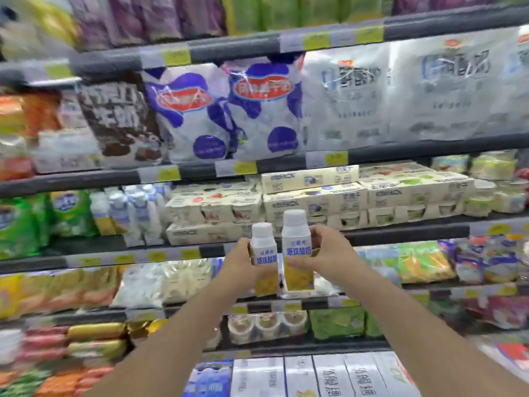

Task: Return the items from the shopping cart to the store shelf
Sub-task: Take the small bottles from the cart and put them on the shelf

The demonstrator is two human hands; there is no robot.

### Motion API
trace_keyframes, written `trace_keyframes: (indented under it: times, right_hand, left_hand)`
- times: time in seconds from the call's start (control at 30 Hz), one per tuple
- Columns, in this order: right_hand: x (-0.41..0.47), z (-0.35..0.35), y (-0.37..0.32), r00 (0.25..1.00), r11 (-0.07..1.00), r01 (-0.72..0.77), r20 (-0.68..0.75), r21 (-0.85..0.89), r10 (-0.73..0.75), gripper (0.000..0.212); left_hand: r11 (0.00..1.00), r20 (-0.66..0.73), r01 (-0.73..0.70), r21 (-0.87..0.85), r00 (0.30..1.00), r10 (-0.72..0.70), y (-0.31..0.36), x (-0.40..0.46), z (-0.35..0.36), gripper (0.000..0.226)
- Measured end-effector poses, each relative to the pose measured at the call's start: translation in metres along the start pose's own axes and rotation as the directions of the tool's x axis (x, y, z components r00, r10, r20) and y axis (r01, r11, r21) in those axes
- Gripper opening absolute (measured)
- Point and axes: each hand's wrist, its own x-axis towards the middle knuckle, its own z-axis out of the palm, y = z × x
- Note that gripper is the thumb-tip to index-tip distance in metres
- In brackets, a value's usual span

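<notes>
Two small yoghurt drink bottles with white caps and white-and-yellow labels are held up side by side in front of the store shelf [400, 234]. My left hand [239, 266] grips the left bottle [264, 253], which sits a little lower. My right hand [320, 255] grips the right bottle [296, 250], thumb across its front. Both bottles stand upright and nearly touch. They hover at the level of the shelf edge below the cream multipack boxes. The shopping cart is out of view.
Cream yoghurt multipacks [315, 199] fill the shelf behind the bottles. Similar white bottles [137, 213] stand to the left beside green bags [25, 222]. Large milk bags [229, 110] hang above. Packets, cups and cartons [315, 376] crowd the lower shelves.
</notes>
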Motion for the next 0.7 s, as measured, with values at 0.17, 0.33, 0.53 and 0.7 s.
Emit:
trace_keyframes:
  times: [0.17,0.33,0.53,0.7]
  right_hand:
    - [0.037,0.148,-0.078,0.986,0.994,0.101,0.132,0.030,-0.104,0.047]
    - [0.062,0.258,-0.126,0.973,0.993,0.115,0.199,0.021,-0.117,0.051]
    - [0.090,0.337,-0.155,0.958,0.992,0.119,0.258,0.029,-0.122,0.050]
    - [0.117,0.362,-0.165,0.947,0.989,0.139,0.286,0.055,-0.149,0.051]
  left_hand:
    - [0.993,-0.147,0.073,0.089,0.987,-0.059,-0.073,-0.008,-0.156,0.056]
    - [0.985,-0.275,0.154,0.079,0.953,-0.127,-0.138,-0.017,-0.266,0.051]
    - [0.977,-0.342,0.212,-0.022,0.917,-0.207,-0.183,-0.008,-0.333,0.053]
    - [0.980,-0.394,0.198,-0.020,0.900,-0.189,-0.191,0.013,-0.352,0.052]
